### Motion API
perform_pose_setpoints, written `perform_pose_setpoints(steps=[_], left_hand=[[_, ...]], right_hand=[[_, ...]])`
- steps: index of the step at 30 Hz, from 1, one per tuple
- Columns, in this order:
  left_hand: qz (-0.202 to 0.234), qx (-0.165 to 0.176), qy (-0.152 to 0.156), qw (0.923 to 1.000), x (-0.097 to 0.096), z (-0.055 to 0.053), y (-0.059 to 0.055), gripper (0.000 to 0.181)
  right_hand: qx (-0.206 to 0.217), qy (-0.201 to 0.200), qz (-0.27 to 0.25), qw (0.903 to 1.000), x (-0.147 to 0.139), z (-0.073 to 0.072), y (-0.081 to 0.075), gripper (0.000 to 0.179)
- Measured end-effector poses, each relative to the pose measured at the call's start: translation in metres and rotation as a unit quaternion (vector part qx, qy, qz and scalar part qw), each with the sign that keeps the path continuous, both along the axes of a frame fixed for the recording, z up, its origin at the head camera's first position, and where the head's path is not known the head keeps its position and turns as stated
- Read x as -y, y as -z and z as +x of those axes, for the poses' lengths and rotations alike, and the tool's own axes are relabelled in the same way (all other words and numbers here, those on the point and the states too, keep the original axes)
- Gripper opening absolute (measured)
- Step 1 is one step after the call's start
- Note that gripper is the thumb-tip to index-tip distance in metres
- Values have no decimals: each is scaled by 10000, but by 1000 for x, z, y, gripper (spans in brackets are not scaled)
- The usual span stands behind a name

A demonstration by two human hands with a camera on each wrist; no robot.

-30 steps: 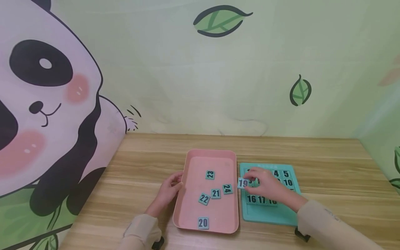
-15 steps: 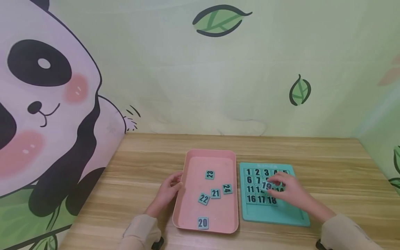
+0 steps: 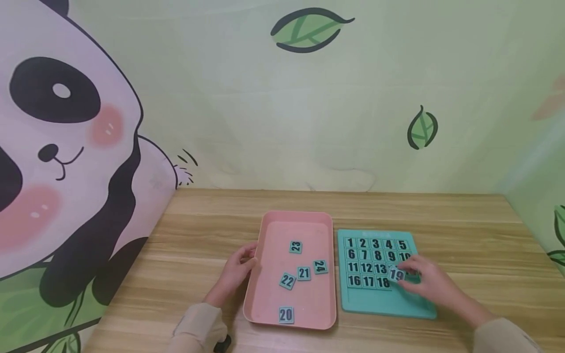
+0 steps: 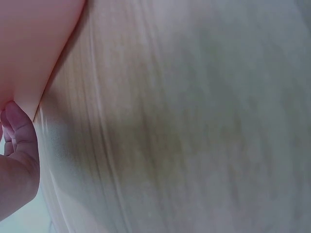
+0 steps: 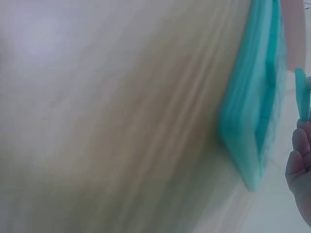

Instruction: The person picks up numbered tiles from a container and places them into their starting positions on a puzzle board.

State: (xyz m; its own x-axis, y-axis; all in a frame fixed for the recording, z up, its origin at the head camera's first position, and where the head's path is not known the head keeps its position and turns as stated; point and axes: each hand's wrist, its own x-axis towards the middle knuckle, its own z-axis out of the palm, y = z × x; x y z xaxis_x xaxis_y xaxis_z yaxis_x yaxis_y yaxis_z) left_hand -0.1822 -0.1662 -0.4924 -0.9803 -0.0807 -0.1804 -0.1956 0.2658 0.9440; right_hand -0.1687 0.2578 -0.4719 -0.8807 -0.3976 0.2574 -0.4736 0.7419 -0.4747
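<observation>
In the head view, my right hand (image 3: 428, 279) pinches the number tile 19 (image 3: 396, 275) just above the teal number board (image 3: 379, 306), to the right of tile 18 (image 3: 383, 282). The right wrist view shows a tile (image 5: 302, 94) edge-on at the fingertips. Rows of numbered tiles fill the board's upper part. My left hand (image 3: 238, 269) touches the outer left wall of the pink tray (image 3: 251, 294), its fingertips partly hidden by the rim. Inside the tray lie tiles 20 (image 3: 286, 315), 21 (image 3: 303, 273), 22 (image 3: 288, 281), 23 (image 3: 295, 246) and 24 (image 3: 320, 266).
The tray and the board stand side by side on a wooden table (image 3: 212, 215), with a narrow gap between them. Behind it rises a pale green wall (image 3: 220, 98) printed with a panda (image 3: 119, 211) and leaves.
My right hand has carried tile 19 rightward from the board's left edge, over the tiles, to beside tile 18. The left hand stays at the tray.
</observation>
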Motion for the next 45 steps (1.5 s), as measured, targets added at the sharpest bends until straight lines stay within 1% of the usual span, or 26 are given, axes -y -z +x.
perform_pose_setpoints(steps=[3, 5, 7, 10, 15, 20, 26, 30, 33, 35, 40, 43, 45], left_hand=[[11, -31, -3, 10000, 0, 1, 0, 39], [24, -70, 6, 10000, 0, 1, 0, 39], [27, -80, -6, 10000, 0, 1, 0, 39], [40, -62, -30, 10000, 0, 1, 1, 39], [80, -1, -88, 9999, 0, 0, 2, 39], [24, 40, -118, 9999, 0, 0, 2, 39], [-28, 21, -103, 9999, 0, -1, 4, 39], [-22, -22, -80, 10000, 1, -1, 4, 39], [21, -39, -85, 10000, 1, -1, 5, 39], [-12, -97, -43, 9999, 2, 0, 5, 39], [31, -77, -39, 10000, 2, 0, 6, 39], [94, 39, -83, 9999, 2, -1, 6, 39], [101, 99, -92, 9999, 2, -1, 6, 40]], right_hand=[[116, 52, 263, 9996, -4, 2, 4, 28], [288, 58, 397, 9988, -6, 3, 6, 28], [427, 61, 505, 9978, -8, 4, 8, 28], [506, 30, 615, 9968, -9, 5, 10, 28], [294, 20, 716, 9970, -8, 5, 15, 29], [16, -10, 814, 9967, -8, 7, 19, 29], [-674, -122, 935, 9933, -8, 7, 24, 28], [-929, -147, 964, 9909, -8, 7, 25, 27], [-914, -129, 996, 9907, -7, 7, 25, 27], [-819, -94, 1033, 9912, -7, 6, 25, 27], [-565, -10, 1034, 9930, -5, 5, 22, 25], [-543, -6, 924, 9942, -3, 4, 20, 23], [-608, -34, 815, 9948, -2, 3, 19, 23]])
